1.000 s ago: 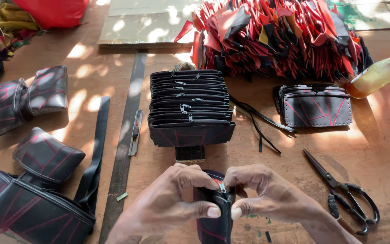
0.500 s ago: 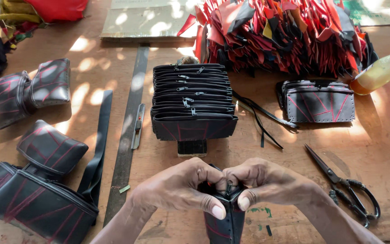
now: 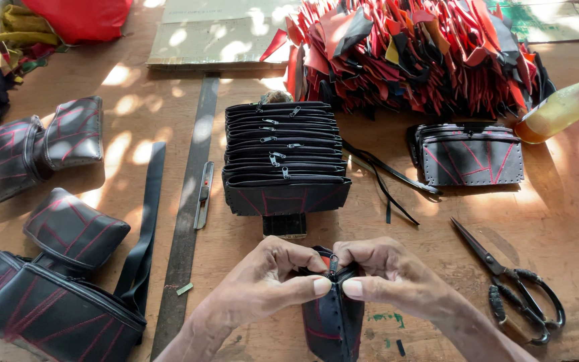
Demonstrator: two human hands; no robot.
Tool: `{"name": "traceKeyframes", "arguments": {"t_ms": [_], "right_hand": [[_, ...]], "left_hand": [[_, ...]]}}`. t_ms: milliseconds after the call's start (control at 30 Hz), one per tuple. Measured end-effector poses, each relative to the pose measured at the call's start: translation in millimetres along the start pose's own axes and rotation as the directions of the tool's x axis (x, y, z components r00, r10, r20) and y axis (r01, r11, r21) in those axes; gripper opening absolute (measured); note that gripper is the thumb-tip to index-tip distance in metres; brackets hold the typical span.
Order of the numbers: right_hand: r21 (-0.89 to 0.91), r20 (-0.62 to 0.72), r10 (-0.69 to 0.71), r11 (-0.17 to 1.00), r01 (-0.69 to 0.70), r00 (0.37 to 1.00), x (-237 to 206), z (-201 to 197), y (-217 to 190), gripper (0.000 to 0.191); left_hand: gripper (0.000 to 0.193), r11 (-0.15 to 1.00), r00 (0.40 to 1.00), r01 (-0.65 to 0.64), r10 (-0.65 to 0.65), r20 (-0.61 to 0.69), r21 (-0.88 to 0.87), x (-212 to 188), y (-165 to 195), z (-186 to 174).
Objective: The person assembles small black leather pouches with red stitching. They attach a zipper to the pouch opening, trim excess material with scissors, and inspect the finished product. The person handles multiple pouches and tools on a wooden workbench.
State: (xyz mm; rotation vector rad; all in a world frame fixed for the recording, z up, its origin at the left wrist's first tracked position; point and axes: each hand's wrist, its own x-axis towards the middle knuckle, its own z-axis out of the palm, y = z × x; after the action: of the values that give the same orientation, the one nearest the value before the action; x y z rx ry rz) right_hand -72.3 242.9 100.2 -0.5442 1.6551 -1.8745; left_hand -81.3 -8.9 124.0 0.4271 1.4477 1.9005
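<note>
Since a second ago the left hand [image 3: 263, 285] and right hand [image 3: 397, 275] have drawn together at the table's [image 3: 571, 221] near edge, fingers pinching the black pouch [image 3: 333, 322] just below its zipper pull [image 3: 333, 267].

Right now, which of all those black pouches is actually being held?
The small black pouch at the bottom centre, pinched between left hand and right hand. Every other pouch lies untouched on the table.

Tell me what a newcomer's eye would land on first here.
First, the left hand and right hand at bottom centre, pinching a black zip pouch between them. Behind it on the wooden table stands a neat stack of black zip pouches, with a big heap of red and black pieces at the top. Black scissors lie to the right.
</note>
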Motion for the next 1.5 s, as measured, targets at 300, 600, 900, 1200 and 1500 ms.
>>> {"name": "traceKeyframes", "arguments": {"t_ms": [300,600,900,1200,1500], "right_hand": [[0.006,-0.029,0.078,0.997,-0.078,0.997,-0.6,9.6,-6.3,0.033],[-0.225,-0.036,-0.017,0.974,0.008,0.999,-0.9,17.9,-18.3,0.034],[-0.392,-0.186,0.011,0.916,-0.085,0.982,5.4,25.0,-13.5,0.016],[-0.091,-0.022,0.056,0.994,-0.058,0.998,1.1,4.6,-13.4,0.038],[-0.227,-0.042,0.104,0.968,-0.111,0.994,2.7,15.1,-26.9,0.047]], "left_hand": [[0.022,1.000,1.000,0.004,-0.005,0.013,0.028,-7.7,-1.7,-1.0],[0.018,0.967,0.988,0.133,-0.113,-0.105,0.216,-11.3,14.7,11.8],[0.019,0.840,0.949,0.255,-0.122,-0.292,0.479,-7.4,18.2,21.1],[0.035,0.968,0.993,0.102,-0.085,-0.084,0.231,-6.4,7.1,-6.8],[0.041,0.966,0.993,0.098,-0.079,-0.088,0.239,-9.5,13.9,-2.3]]}}
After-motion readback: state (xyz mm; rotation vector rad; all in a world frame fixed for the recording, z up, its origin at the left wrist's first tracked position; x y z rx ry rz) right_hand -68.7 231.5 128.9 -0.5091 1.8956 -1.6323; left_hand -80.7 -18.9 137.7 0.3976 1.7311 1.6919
